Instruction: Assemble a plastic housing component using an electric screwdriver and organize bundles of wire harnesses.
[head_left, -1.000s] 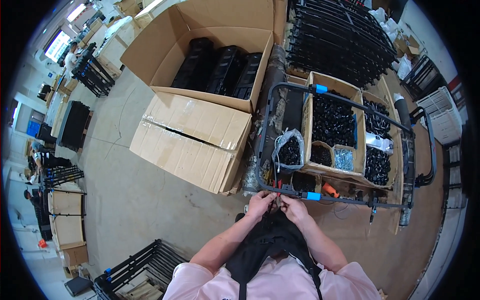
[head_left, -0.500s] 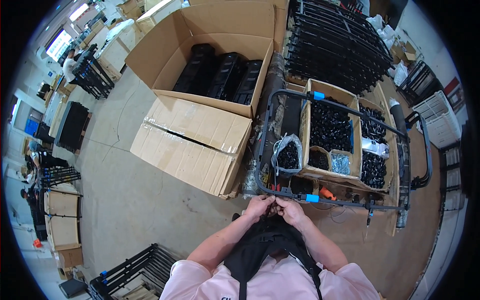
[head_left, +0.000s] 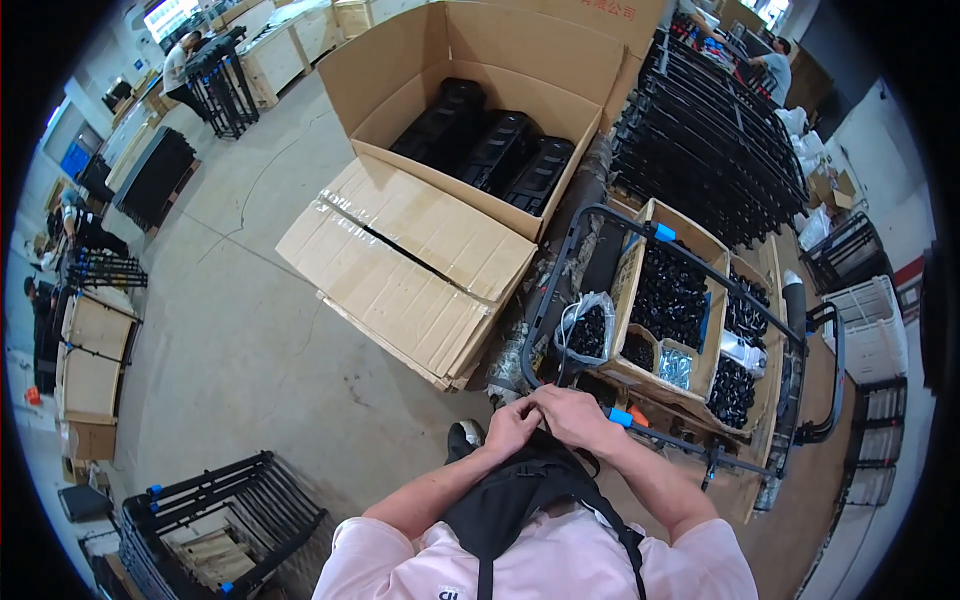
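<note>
Head view shows the black tubular frame [head_left: 670, 437] spanning the parts bin [head_left: 650, 383], probably propped there so its near-left corner sits within easy reach. Just by that corner, the left hand [head_left: 513, 428] and right hand [head_left: 570, 413] meet, fingers bent and tips drawn together; whether they grip anything is hidden. Both forearms [head_left: 435, 497] angle inward toward the frame, palms downward.

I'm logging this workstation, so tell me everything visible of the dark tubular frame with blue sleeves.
The tubular frame is dark, slim and metal-looking, with a rounded far left corner and blue sleeves on its far and near bars. It stretches aslant over the parts box. The left hand and right hand meet at its near left corner, partly hiding it; contact is unclear.
</note>
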